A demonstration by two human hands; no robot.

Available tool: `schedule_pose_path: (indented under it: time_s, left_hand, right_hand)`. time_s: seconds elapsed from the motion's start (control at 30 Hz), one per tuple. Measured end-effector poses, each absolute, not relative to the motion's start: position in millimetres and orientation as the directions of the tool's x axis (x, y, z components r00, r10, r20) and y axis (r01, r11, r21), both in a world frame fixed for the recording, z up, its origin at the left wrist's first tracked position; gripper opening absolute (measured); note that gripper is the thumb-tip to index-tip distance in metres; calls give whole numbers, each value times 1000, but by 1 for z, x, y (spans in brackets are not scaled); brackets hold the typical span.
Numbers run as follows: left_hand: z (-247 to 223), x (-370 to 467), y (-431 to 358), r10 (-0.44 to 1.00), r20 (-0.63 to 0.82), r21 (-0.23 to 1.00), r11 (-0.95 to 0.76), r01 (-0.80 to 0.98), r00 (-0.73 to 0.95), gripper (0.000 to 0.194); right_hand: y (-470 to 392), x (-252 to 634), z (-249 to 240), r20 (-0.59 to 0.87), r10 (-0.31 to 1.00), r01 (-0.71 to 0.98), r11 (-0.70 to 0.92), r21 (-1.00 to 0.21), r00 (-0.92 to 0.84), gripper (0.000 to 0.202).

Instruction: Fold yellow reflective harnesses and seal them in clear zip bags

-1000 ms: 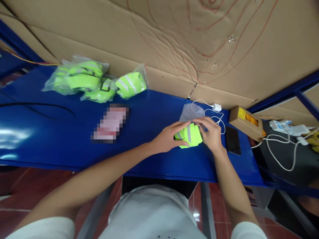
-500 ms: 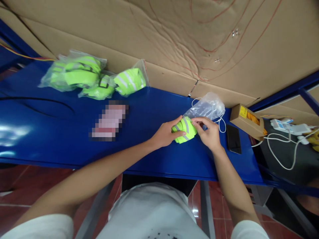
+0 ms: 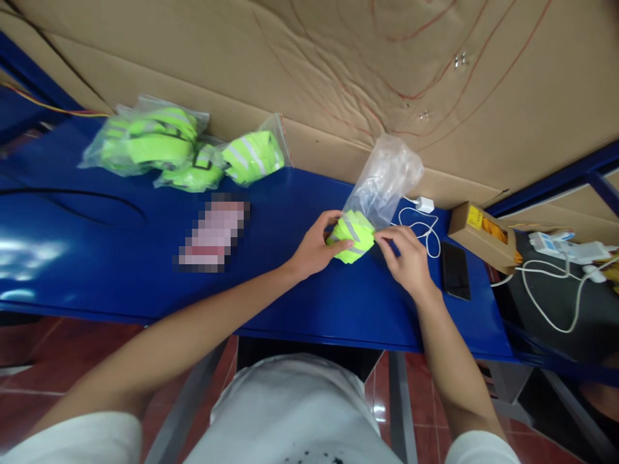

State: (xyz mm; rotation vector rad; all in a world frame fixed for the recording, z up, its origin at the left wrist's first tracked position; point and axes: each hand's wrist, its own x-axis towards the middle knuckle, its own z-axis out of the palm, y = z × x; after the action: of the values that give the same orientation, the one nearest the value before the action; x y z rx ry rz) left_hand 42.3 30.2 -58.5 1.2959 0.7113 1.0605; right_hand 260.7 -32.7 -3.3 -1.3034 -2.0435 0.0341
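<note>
A folded fluorescent yellow-green reflective vest [image 3: 356,240] with silver stripes is held just above the blue table. My left hand [image 3: 316,247] is closed around its left side, thumb across the front. The thumb and forefinger of my right hand [image 3: 405,258] pinch at the vest's right edge; whether bag film is also caught there I cannot tell. From the vest's top a clear plastic bag [image 3: 384,177] extends up and back towards the cardboard, looking puffed and hollow. How far the vest sits inside the bag is unclear.
Several bagged fluorescent vests [image 3: 159,145] lie at the back left of the blue table [image 3: 271,303]. A pixelated flat item [image 3: 213,233] lies left of centre. To the right are a white charger cable [image 3: 425,225], a black phone [image 3: 455,270] and an open cardboard box [image 3: 483,235]. Cardboard [image 3: 319,96] lines the back.
The plastic bag has swung up and left, uncovering the white charger. The vest and both hands have shifted slightly; the vest is a little farther back and left.
</note>
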Motion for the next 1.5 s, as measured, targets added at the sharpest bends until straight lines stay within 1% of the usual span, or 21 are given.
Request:
schedule_pose_path:
  time_s: [0.07,0.17,0.23,0.3,0.37,0.47,0.63,0.7,0.73,0.77,0.87,0.97,1.07,1.13,1.23,1.3,1.33,1.37,1.43,1.5]
  left_hand:
    - [-58,41,34,922,148,973,-71,-219,357,64]
    - [-56,39,37,916,190,971,-122,-206,354,63]
    - [-55,39,37,909,219,968,-156,-196,354,62]
    - [-55,40,36,908,226,967,-167,-191,351,62]
    - [-56,40,36,919,211,970,-155,-187,332,62]
    - [-57,41,36,940,185,973,-134,-189,286,64]
    - [-62,41,38,956,185,976,-151,-157,226,66]
    - [-64,41,38,963,177,977,-146,-157,202,66]
    - [-64,41,38,967,170,976,-139,-168,191,64]
    - [-63,41,38,970,161,975,-127,-185,184,62]
    - [-60,41,39,967,128,971,-76,-227,220,57]
    - [-58,40,42,962,155,969,-103,-225,226,60]
    - [-59,39,43,940,237,961,-191,-199,244,59]
    - [-61,40,41,919,272,957,-227,-181,284,55]
    - [-61,41,38,908,292,951,-242,-191,301,53]
    - [-58,41,36,901,304,942,-236,-239,308,54]
    - [-56,41,36,895,314,934,-232,-271,317,54]
    - [-54,41,35,888,325,926,-229,-301,326,55]
    - [-50,41,34,877,342,912,-224,-343,337,54]
    - [-48,41,34,871,350,906,-220,-363,346,52]
  right_hand:
    - [-33,259,-5,532,803,786,502,-361,-268,16]
    - [-31,257,-7,583,801,809,430,-401,-136,19]
    - [-28,258,-9,580,813,817,369,-443,-53,25]
    - [-26,259,-13,562,826,820,344,-457,-33,21]
    - [-24,260,-17,563,825,816,357,-455,-47,16]
    - [-25,256,-21,570,813,828,396,-398,-116,18]
    - [-29,247,-24,572,774,855,467,-225,-272,20]
    - [-29,244,-25,556,781,855,469,-221,-284,19]
    - [-29,244,-25,537,801,853,454,-257,-264,18]
    - [-28,243,-24,513,826,843,435,-318,-233,17]
    - [-26,242,-22,439,886,755,388,-528,-149,13]
    - [-25,243,-20,405,909,675,363,-643,-104,13]
    - [-22,245,-25,313,948,560,232,-795,51,25]
    - [-18,246,-33,261,951,477,154,-865,166,34]
    - [-13,242,-42,229,946,347,140,-927,229,44]
    - [-12,240,-43,198,959,221,153,-963,200,56]
    - [-13,239,-42,188,967,181,156,-971,173,59]
    - [-14,239,-40,188,970,177,161,-971,151,59]
    - [-19,243,-35,228,965,288,184,-940,126,55]
    - [-23,250,-30,299,948,458,221,-861,106,49]
